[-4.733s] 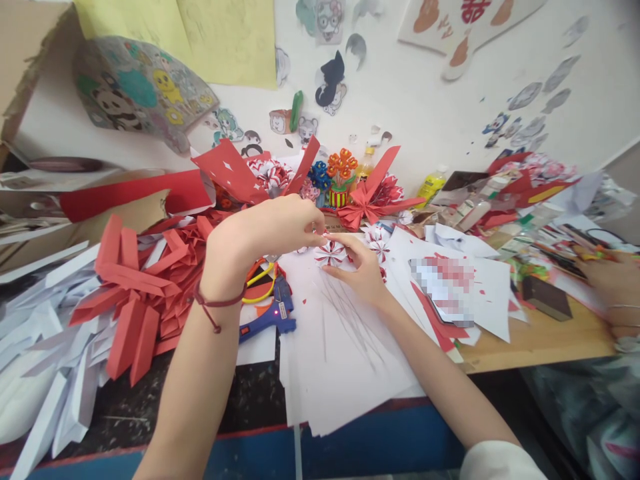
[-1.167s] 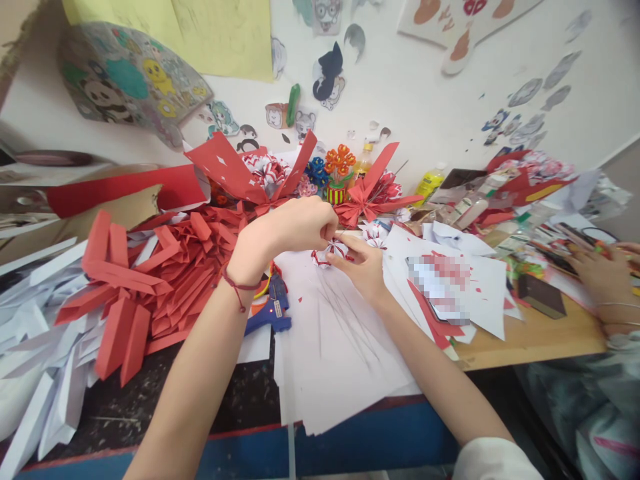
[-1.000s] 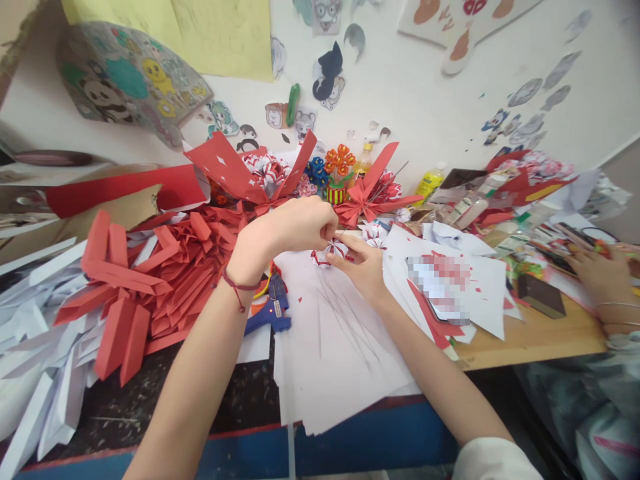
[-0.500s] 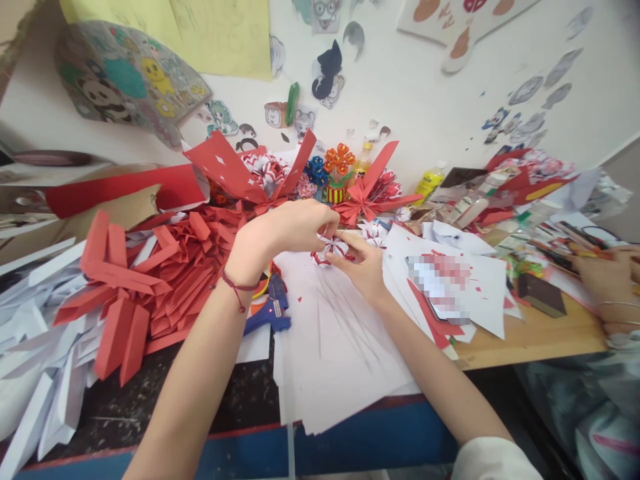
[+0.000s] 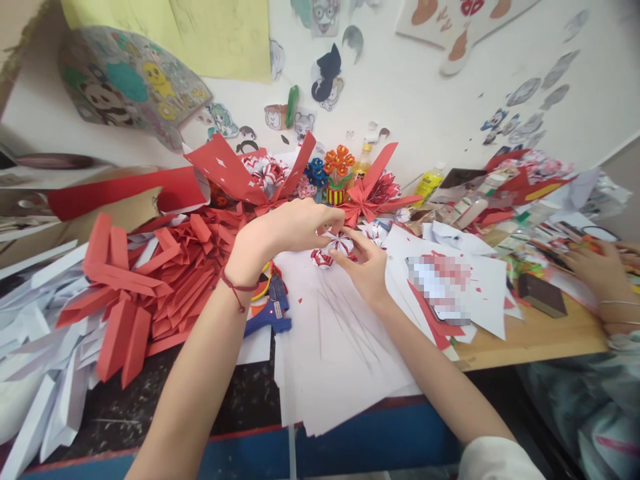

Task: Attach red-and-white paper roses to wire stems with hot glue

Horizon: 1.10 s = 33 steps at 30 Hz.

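Note:
Over the white paper sheets (image 5: pixel 345 333), both hands meet around a red-and-white folded paper flower (image 5: pixel 341 245). My left hand (image 5: pixel 305 223) arches over it from the left, fingers bent down onto its edge. My right hand (image 5: pixel 364 261) holds its right side between thumb and fingers. A second red-and-white paper flower (image 5: pixel 321 258) lies just below and left of the held one. Another one (image 5: pixel 375 232) is behind my right hand. A blue glue gun (image 5: pixel 273 310) with a small red light lies left of the sheets.
Piles of red folded strips (image 5: pixel 185 273) and white folded strips (image 5: pixel 50 347) cover the left side. Wrapped bouquets (image 5: pixel 265 173) line the wall. On the right are a phone (image 5: pixel 435 290), a dark box (image 5: pixel 543 295) and another person's hands (image 5: pixel 597 267).
The held flower and my fingers have shifted slightly right, exposing more of the flower beneath. The other person's hand at the right has moved a little left and up.

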### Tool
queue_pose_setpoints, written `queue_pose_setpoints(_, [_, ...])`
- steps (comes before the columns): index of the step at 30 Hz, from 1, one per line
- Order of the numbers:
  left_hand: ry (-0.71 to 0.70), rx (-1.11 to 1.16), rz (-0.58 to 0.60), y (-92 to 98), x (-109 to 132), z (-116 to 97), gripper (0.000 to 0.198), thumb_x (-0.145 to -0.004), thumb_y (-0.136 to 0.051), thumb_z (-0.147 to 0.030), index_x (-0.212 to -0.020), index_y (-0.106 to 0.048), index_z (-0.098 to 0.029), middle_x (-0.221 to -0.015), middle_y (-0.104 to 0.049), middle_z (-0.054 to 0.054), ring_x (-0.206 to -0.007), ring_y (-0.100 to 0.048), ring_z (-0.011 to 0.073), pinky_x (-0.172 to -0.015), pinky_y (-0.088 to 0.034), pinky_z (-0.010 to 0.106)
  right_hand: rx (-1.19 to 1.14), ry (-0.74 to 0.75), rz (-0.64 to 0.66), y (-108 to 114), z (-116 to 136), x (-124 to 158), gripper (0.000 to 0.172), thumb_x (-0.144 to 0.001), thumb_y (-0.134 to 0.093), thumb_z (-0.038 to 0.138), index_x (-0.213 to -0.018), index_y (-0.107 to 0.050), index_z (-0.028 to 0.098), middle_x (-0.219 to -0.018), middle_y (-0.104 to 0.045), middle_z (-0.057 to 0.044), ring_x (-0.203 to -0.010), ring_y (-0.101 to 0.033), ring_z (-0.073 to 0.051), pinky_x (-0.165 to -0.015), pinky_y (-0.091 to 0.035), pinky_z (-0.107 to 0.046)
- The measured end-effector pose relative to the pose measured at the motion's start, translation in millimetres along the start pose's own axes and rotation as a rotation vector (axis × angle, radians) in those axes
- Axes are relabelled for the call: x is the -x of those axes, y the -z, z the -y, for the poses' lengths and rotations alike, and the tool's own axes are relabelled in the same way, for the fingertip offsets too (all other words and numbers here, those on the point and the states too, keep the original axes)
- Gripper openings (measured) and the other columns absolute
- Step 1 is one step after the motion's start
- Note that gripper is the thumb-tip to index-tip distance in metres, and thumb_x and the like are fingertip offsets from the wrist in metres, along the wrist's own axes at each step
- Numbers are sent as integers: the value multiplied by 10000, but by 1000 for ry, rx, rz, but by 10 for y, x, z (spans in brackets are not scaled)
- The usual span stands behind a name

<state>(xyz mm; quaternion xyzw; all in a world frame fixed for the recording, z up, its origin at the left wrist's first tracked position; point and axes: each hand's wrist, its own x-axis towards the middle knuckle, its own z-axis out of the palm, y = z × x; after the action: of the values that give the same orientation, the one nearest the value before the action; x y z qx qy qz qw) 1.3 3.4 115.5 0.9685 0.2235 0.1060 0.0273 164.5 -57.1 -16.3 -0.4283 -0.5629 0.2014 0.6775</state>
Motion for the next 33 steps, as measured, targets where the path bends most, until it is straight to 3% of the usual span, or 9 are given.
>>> queue_pose_setpoints(7, [-35, 93, -83, 120, 61, 34, 163, -807, -547, -178, -950, -620, -207, -760, -661, -12, -634, -567, 128, -587, -344, 240, -9, 46, 17, -56, 118, -146, 515, -731, -834, 412, -1189, -687, 231, -1245, -672, -75, -1172, -629, -250, -1032, -528, -402])
queue_pose_setpoints(13, [13, 59, -241, 385, 299, 78, 207, -808, -525, -176, -995, -599, -223, -794, -676, -14, -728, -638, 157, -649, -397, 243, 44, 151, 173, -193, 487, -413, 530, -811, -765, 418, -1295, -620, 260, -1347, -609, -69, -1262, -568, -259, -1068, -505, -420])
queue_pose_setpoints(16, [74, 23, -327, 513, 447, 92, 199, -816, -518, -175, -994, -594, -221, -805, -677, -13, -731, -647, 158, -651, -409, 240, 111, 212, 209, -251, 706, -533, 465, -863, -718, 377, -1306, -609, 285, -1375, -586, -48, -1267, -561, -242, -1070, -503, -400])
queue_pose_setpoints(20, [150, 0, -410, 627, 597, 84, 198, -827, -514, -153, -1001, -576, -226, -823, -684, -12, -735, -655, 159, -651, -420, 235, 226, 335, 186, -311, 934, -669, 317, -898, -677, 327, -1210, -654, 274, -1241, -645, -48, -1127, -635, -217, -1012, -537, -374])
queue_pose_setpoints(27, [246, -173, -460, 661, 645, 48, 186, -861, -511, -160, -1022, -573, -228, -959, -698, 37, -787, -653, 193, -685, -421, 273, 421, 545, 224, -427, 1080, -869, 123, -926, -627, 265, -1031, -686, 243, -1082, -681, -53, -1054, -645, -225, -949, -541, -385])
queue_pose_setpoints(33, [297, -212, -460, 637, 609, 115, 211, -857, -507, -149, -1036, -578, -235, -912, -678, 43, -752, -639, 192, -660, -411, 279, 573, 640, 300, -480, 1038, -1003, 157, -944, -576, 191, -1077, -649, 232, -1110, -659, -59, -1026, -644, -222, -919, -521, -357])
